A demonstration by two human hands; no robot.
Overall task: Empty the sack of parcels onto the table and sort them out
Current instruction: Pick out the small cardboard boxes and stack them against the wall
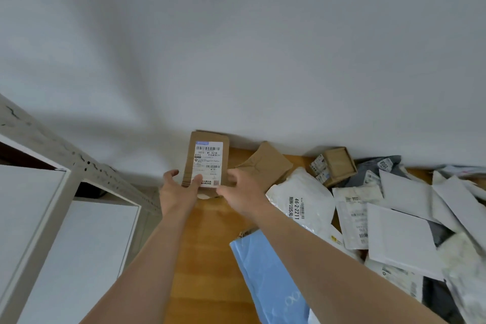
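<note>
The left hand (181, 185) and right hand (236, 188) grip the cardboard parcel (207, 158) by its near edges; stiff and light, I'd say.

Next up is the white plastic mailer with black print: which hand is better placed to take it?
Probably the right hand: it lies nearest the white plastic mailer, while the left hand is on the far side of the labelled brown cardboard parcel.
</note>
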